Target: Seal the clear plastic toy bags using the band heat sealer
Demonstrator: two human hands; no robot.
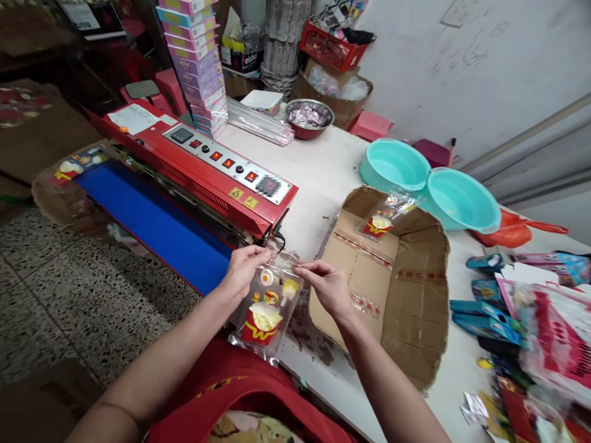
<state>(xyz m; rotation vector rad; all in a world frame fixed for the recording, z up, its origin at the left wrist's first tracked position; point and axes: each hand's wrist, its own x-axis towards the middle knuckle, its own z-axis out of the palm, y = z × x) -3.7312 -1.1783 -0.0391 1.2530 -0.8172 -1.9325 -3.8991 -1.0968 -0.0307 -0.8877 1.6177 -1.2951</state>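
A clear plastic bag [285,307] hangs between my hands, with a fries-shaped piece in a red holder and small food-shaped pieces inside. My left hand [242,271] pinches its upper left corner, and my right hand [327,284] pinches the upper right corner. Just beyond my left hand is the near end of a red sealing machine [221,184] with a blue conveyor belt [157,221]. To the right of my hands stands a cut-down cardboard box [415,289]; a similar filled bag [381,223] lies at its far end.
Another filled bag [76,167] sits at the belt's far end. Two turquoise basins [394,166] stand behind the box. A metal bowl [309,120] of small packets and a tall stack of boxes [196,67] are farther back. Assorted packages [549,332] crowd the right side.
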